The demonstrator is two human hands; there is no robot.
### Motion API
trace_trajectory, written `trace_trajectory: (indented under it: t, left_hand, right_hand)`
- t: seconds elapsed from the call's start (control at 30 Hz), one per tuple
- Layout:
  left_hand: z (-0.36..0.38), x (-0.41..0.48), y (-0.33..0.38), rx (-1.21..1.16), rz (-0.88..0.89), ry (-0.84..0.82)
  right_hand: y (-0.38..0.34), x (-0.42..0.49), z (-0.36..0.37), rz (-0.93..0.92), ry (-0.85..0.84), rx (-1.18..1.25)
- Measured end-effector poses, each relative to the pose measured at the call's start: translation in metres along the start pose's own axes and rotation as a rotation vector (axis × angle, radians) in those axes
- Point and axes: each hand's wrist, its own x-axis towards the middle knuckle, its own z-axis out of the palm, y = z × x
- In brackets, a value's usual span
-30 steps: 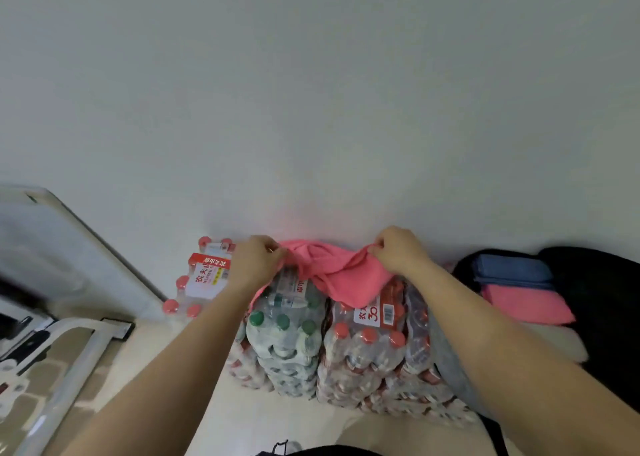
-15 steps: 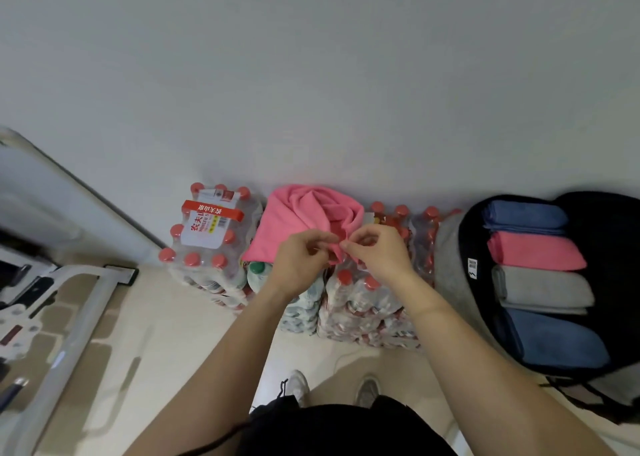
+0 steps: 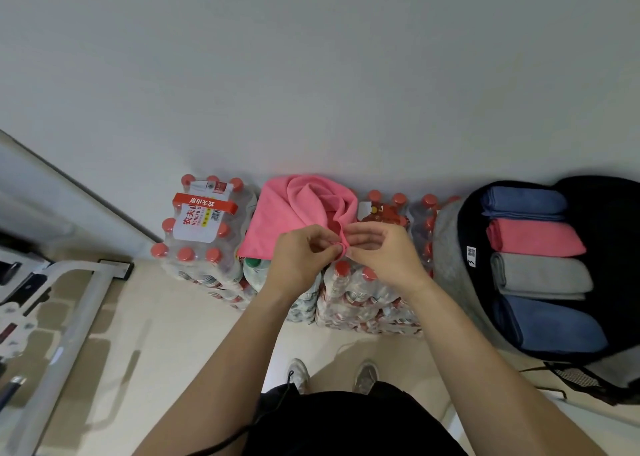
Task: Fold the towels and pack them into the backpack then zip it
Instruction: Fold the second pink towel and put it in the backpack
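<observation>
Hands [image 3: 298, 259], pink towel [image 3: 287, 209], bottle packs [image 3: 204, 237] against wall [image 3: 311, 74]

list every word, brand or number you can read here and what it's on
"农夫山泉": red band on the left bottle pack, upside down.
"农夫山" and "NONGFU S": white label on the same pack, cut off; barcode digits too small.
White tag on the backpack: a mark only, print too small to read.
Red label on the middle pack: blurred, unreadable.
</observation>
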Motion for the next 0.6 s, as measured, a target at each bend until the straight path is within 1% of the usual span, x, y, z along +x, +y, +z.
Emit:
trace_trajectory:
  t: [0.1, 0.3, 0.47, 0.6]
  left_hand:
    - [0.0, 0.002, 0.003, 0.052, 0.063, -0.005]
    - [-0.001, 0.009, 0.006, 0.19, 0.132, -0.021]
    - [-0.001, 0.017, 0.006, 0.361, 0.273, -0.082]
    - [0.004, 0.023, 0.004, 0.388, 0.254, -0.032]
  right_hand:
    - [-0.001, 0.002, -0.002, -0.01, -0.002, -0.016]
    - [-0.01, 0.003, -0.006, -0.016, -0.015, -0.046]
    - [-0.016, 0.004, -0.007, -0.039, -0.033, -0.057]
    - [-0.019, 0.005, -0.007, -0.04, 0.011, -0.138]
